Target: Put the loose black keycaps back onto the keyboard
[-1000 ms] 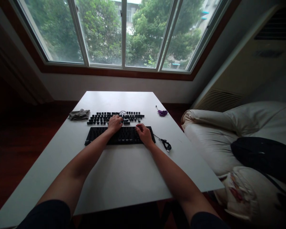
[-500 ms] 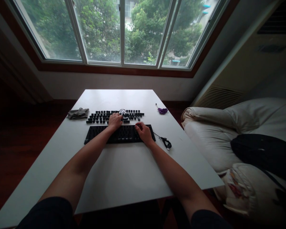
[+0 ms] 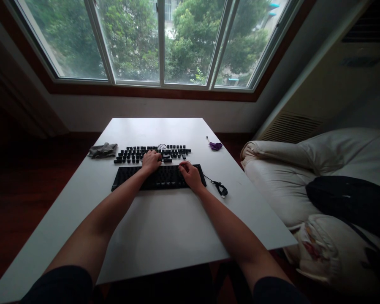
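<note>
A black keyboard (image 3: 136, 182) lies on the white table, its cable coiled at its right. Behind it, loose black keycaps (image 3: 129, 155) are laid out in several rows. My left hand (image 3: 151, 161) rests over the front rows of keycaps, just past the keyboard's back edge. Its fingers are curled down and pressed together, and whatever is beneath them is hidden. Over the right part of the keyboard is my right hand (image 3: 191, 175), thumb and fingers drawn into a pinch. Anything between those fingertips is too small to make out.
A grey cloth (image 3: 103, 150) lies left of the keycaps. Toward the right edge is a small purple thing (image 3: 215, 146) with a thin stick beside it. The coiled cable (image 3: 221, 188) sits near the keyboard. A pale sofa (image 3: 272, 181) holds a dark bag (image 3: 351, 198).
My left hand has shifted very slightly left and toward me over the keycaps. My right hand keeps its pinch at the same place over the keyboard.
</note>
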`<state>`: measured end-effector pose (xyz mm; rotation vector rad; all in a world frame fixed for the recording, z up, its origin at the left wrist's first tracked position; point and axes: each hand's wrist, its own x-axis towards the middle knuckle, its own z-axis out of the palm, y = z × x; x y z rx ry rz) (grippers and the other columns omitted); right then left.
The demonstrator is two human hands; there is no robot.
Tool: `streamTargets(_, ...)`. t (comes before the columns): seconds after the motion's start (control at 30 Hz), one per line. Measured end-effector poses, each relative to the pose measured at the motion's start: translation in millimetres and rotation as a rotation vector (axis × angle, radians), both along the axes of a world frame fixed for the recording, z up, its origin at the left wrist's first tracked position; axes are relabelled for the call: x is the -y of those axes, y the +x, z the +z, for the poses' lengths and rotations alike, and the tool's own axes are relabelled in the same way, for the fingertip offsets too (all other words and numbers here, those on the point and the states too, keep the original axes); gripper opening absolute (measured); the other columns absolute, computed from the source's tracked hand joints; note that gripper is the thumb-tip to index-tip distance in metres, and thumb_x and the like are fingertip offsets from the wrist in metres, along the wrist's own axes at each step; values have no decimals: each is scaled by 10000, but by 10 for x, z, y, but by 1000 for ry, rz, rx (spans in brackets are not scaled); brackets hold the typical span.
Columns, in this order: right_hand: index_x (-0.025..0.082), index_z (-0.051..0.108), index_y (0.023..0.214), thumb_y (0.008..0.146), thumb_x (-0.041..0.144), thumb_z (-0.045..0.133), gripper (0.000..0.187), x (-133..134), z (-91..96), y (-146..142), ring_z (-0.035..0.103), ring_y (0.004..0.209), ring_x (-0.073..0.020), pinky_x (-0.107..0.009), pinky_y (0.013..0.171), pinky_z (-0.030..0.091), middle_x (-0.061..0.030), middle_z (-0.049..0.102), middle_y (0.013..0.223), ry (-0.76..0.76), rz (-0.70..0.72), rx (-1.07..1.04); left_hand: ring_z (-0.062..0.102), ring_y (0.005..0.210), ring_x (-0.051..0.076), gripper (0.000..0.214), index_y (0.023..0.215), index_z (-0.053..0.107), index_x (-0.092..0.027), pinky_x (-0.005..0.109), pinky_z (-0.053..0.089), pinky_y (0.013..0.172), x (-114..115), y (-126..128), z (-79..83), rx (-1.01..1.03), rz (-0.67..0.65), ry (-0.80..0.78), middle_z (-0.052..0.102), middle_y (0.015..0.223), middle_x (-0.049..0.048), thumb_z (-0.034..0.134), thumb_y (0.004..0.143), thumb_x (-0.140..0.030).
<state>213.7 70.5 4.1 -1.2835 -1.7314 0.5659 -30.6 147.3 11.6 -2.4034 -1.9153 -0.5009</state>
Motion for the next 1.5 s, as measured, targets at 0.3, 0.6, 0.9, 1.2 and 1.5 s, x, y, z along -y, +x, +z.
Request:
streamTargets(0.3,220,680,1049,940,509,508,354,17,24,-1,541,625,-176,-277,643,427,3,585,678,1,0,9,518,1102,306,158,963,735,-268,412,416,906,-1,13,8,38,2,-19,637,1082,89,665,832,-324)
streamTargets(0.6,218,675,1051,947,510,504,355,4,24,-4,548,626,-174,-279,648,426,8,576,677,1,9,9,515,1112,317,210,1011,741,-276,432,414,922,-20,-18,20,37,-4,-14,640,1105,90,680,822,-341)
streamTargets(0.9,221,683,1037,931,510,511,352,-4,-10,12,541,615,-175,-283,653,425,8,581,666,1,9,-13,506,1122,319,208,993,775,-273,440,407,932,-24,-124,69,30,22,-10,648,1123,98,620,860,-313)
streamTargets(1.2,220,686,1057,925,510,519,360,-14,0,4,546,631,-174,-280,667,427,8,582,681,-22,6,-6,510,1107,312,212,1001,763,-278,430,407,916,-23,-152,-7,-4,22,-3,648,1115,96,609,861,-317)
streamTargets(1.5,210,683,1051,933,499,527,349,-9,-5,19,537,625,-167,-276,657,419,10,577,687,-11,16,-16,518,1110,312,221,1025,750,-267,433,412,922,-14,-213,32,0,27,11,661,1126,94,612,868,-338)
